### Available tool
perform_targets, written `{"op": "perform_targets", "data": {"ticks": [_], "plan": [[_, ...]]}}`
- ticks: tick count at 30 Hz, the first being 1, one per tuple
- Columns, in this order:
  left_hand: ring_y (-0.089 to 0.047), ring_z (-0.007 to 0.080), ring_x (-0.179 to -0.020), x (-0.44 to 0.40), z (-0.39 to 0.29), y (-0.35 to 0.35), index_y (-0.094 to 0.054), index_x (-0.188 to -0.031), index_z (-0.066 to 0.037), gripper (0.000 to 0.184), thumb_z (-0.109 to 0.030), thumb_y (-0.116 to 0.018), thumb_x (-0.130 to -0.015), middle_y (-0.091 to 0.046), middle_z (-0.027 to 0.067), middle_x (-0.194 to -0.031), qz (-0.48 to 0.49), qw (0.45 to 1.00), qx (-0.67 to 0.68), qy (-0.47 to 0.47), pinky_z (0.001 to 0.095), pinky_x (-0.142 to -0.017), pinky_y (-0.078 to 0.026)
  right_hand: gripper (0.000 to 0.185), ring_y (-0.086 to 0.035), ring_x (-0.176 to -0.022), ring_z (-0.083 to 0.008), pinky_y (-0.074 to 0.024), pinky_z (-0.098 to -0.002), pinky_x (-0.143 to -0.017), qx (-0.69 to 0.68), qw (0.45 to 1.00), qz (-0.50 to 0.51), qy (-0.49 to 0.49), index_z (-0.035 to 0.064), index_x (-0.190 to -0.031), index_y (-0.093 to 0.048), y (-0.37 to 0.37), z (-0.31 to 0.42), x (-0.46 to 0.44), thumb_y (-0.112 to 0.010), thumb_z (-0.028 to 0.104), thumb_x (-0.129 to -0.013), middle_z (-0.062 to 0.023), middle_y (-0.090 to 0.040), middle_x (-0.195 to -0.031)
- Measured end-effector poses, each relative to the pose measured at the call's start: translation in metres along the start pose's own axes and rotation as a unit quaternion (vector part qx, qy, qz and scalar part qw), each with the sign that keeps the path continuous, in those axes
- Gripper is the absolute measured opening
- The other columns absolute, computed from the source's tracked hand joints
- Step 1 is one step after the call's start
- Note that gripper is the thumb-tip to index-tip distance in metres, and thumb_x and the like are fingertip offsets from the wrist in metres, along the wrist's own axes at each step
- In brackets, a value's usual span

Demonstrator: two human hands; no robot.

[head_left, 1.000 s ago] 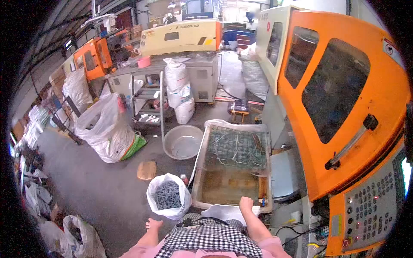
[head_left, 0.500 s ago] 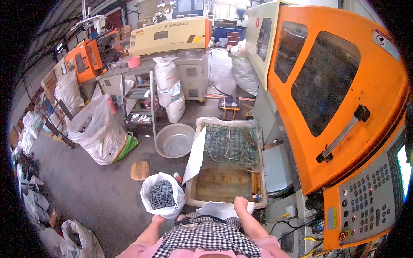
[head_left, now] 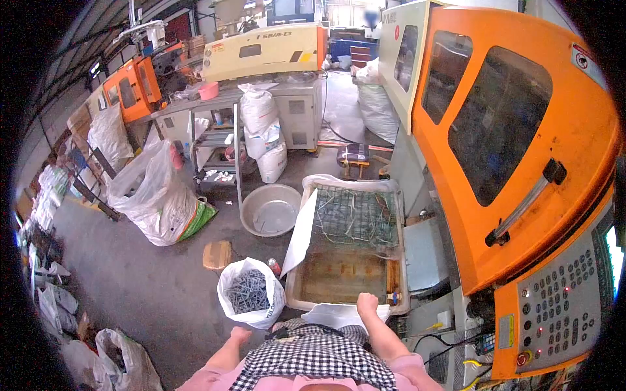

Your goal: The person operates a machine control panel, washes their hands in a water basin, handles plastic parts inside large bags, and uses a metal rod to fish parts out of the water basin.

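Note:
My right hand (head_left: 367, 304) is closed in a fist over the near edge of a large plastic tub (head_left: 293, 301), beside a white sheet (head_left: 336, 315) lying along that edge. Nothing shows in its fingers. Low on the left, my left hand (head_left: 240, 335) is curled closed, just below a white woven bag (head_left: 268, 315); I see nothing in it. Grey plastic pieces (head_left: 247, 291) fill the open bag. Brownish water (head_left: 342, 277) stands in the tub's near part, and green netting (head_left: 355, 215) covers its far part.
An orange machine (head_left: 450, 215) with a control panel (head_left: 561, 313) stands close on the right. Behind the bag are a small wooden stool (head_left: 217, 255), a red can (head_left: 274, 266) and a grey basin (head_left: 244, 220). A large plastic sack (head_left: 153, 195) stands at left.
The view has turned slightly, so the bag, basin and tub sit a little further right. Both hands keep nearly the same place and shape.

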State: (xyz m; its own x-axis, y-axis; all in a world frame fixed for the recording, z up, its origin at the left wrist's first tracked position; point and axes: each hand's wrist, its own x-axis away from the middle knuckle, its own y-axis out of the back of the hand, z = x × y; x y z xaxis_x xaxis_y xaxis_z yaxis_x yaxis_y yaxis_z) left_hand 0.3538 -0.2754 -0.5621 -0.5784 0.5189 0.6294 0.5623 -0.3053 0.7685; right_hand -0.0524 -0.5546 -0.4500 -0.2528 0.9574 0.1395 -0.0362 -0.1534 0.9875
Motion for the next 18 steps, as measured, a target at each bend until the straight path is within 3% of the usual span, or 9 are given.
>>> {"op": "perform_targets", "data": {"ticks": [4, 7, 10, 16, 18], "plan": [[-0.058, 0.0258, -0.079, 0.003, -0.002, 0.001, -0.063, -0.079, -0.004, 0.041, -0.041, -0.054, -0.063, -0.061, 0.0128, -0.08, 0.005, 1.0, 0.0, -0.018, 0.0322, -0.072, -0.045, 0.016, -0.061, -0.07, -0.0237, -0.0489, -0.0337, -0.059, 0.008, 1.0, 0.01, -0.012, 0.0088, -0.07, -0.064, 0.001, 0.0, 0.003, -0.049, 0.013, -0.071, -0.0108, -0.062, -0.073], [-0.058, 0.0257, -0.079, -0.021, 0.01, -0.019, -0.063, -0.078, -0.004, 0.041, -0.042, -0.053, -0.064, -0.06, 0.0133, -0.08, 0.032, 0.995, 0.085, -0.029, 0.0321, -0.073, -0.045, 0.016, -0.061, -0.07, -0.0235, -0.0489, -0.0335, -0.059, 0.012, 1.0, 0.006, -0.017, 0.0089, -0.07, -0.064, 0.0, -0.001, 0.006, -0.049, 0.014, -0.072, -0.0105, -0.062, -0.072], [-0.059, 0.0245, -0.077, -0.005, -0.007, -0.006, -0.063, -0.078, -0.005, 0.038, -0.039, -0.057, -0.063, -0.061, 0.0118, -0.08, -0.046, 0.996, -0.025, -0.069, 0.032, -0.072, -0.045, 0.017, -0.061, -0.069, -0.0232, -0.0487, -0.0335, -0.058, 0.01, 1.0, 0.003, -0.015, 0.009, -0.07, -0.064, -0.003, -0.004, 0.01, -0.048, 0.014, -0.072, -0.0102, -0.062, -0.072], [-0.059, 0.0229, -0.079, 0.006, -0.015, 0.0, -0.064, -0.078, -0.006, 0.037, -0.04, -0.059, -0.062, -0.061, 0.0108, -0.081, 0.005, 0.995, 0.093, -0.029, 0.0316, -0.072, -0.045, 0.016, -0.061, -0.067, -0.024, -0.0486, -0.0335, -0.058, -0.004, 1.0, -0.018, -0.016, 0.0083, -0.067, -0.064, -0.004, -0.009, 0.012, -0.048, 0.012, -0.07, -0.0117, -0.061, -0.07], [-0.06, 0.0211, -0.071, 0.017, -0.023, 0.008, -0.064, -0.076, -0.007, 0.035, -0.04, -0.058, -0.065, -0.062, 0.0098, -0.076, 0.038, 0.98, 0.193, 0.024, 0.0313, -0.066, -0.047, 0.015, -0.061, -0.066, -0.0251, -0.0486, -0.0338, -0.058, -0.015, 0.999, -0.032, -0.017, 0.0073, -0.064, -0.063, -0.006, -0.009, 0.011, -0.05, 0.011, -0.068, -0.013, -0.061, -0.069]]}}
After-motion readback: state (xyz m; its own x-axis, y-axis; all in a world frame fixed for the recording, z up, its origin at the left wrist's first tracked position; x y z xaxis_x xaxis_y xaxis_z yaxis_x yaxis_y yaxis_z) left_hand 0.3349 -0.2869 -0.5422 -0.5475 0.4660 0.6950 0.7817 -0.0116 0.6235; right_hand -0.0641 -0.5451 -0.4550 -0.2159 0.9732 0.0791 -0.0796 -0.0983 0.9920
